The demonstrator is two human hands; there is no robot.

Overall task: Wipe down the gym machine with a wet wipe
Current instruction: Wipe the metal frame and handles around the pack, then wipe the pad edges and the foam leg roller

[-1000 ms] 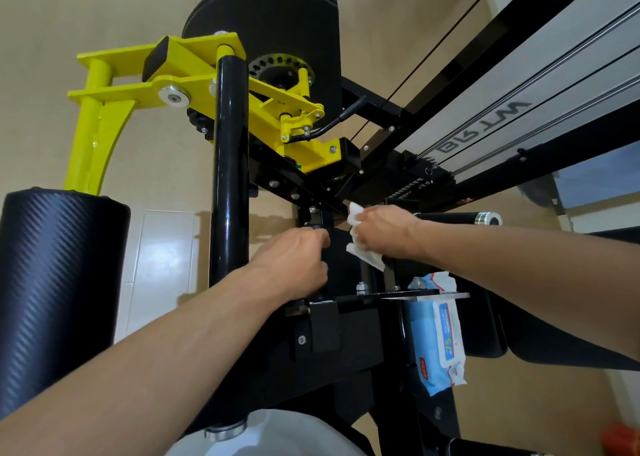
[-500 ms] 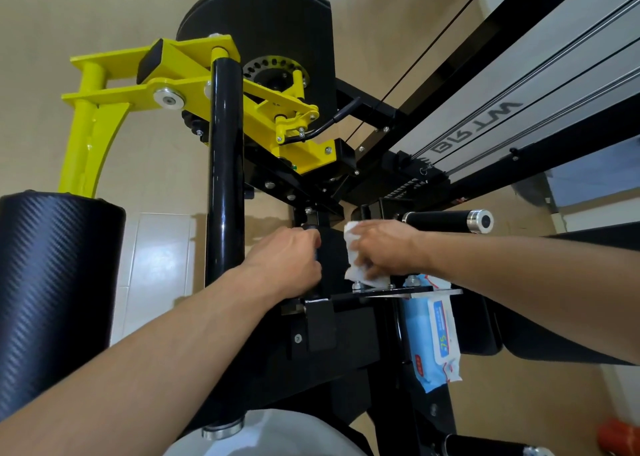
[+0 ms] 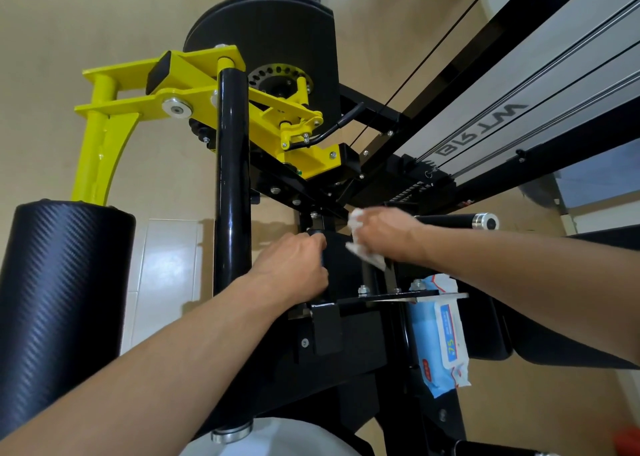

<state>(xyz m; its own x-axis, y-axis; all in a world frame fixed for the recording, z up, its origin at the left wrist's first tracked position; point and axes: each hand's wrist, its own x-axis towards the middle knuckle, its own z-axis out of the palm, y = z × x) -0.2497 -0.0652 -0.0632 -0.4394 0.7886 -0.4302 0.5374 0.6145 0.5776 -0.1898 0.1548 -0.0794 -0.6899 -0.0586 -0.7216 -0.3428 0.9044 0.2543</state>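
Item: two bare hands at centre of gym machine (image 3: pixel 349 358), head view. R hand (image 3: pixel 388 235): fingers curled shut on crumpled white wet wipe (image 3: pixel 363 253), pressing it vs. a black upright bracket (image 3: pixel 341 265) at the machine's middle; wipe sticks out above and below the fist, lower tail hanging toward a flat steel plate (image 3: pixel 415 296). L hand (image 3: pixel 294 268): closed around a dark knob or post on the left edge of same bracket, seemingly bracing; exact part gripped hidden by the fingers. Hands lie near each other, bracket face between them, not touching. Key relation: bracket's long axis runs up-down in view, away from the wearer; the wipe sits at its upper right, so the unwiped run judged to lie downward toward the plate, and R hand is the nearer and only one placed to cover it. Outward: glossy black vertical tube (image 3: pixel 232 195) just left of L hand; yellow lever arm (image 3: pixel 194 88) and black round cover (image 3: pixel 273 39) above; black padded roller (image 3: pixel 62 299) far left; chrome-capped handle (image 3: pixel 460 220) behind R wrist; blue wipes pack (image 3: pixel 440 344) hanging just below the plate, R side. Floor (image 3: pixel 104 12) beige. Est. progress: mid-task, most surfaces likely still to do; can't tell which are already clean.
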